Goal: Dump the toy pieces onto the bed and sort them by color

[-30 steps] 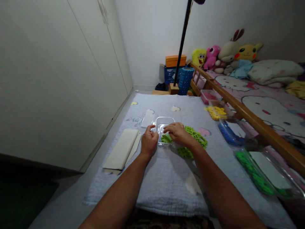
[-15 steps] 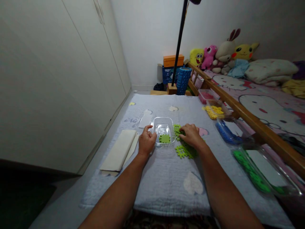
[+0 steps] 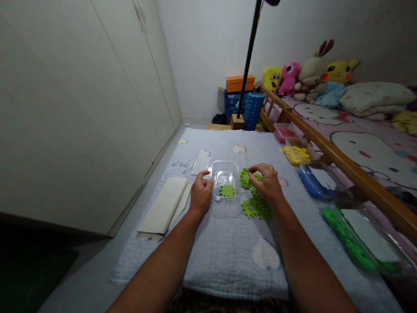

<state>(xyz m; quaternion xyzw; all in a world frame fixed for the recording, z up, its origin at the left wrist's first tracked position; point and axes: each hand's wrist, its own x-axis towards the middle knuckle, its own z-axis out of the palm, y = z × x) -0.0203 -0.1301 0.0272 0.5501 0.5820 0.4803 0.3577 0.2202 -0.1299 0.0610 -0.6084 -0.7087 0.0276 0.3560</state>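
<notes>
Lime-green pieces (image 3: 256,208) lie beneath and beside the right grip (image 3: 267,182)

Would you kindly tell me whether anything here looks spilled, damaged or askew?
Nothing stands out. Several notched, flat light-green pieces lie loose on the pale blue cloth beside the clear rectangular plastic container, but the right hand is at them, so they seem in use, not spilled.
</notes>
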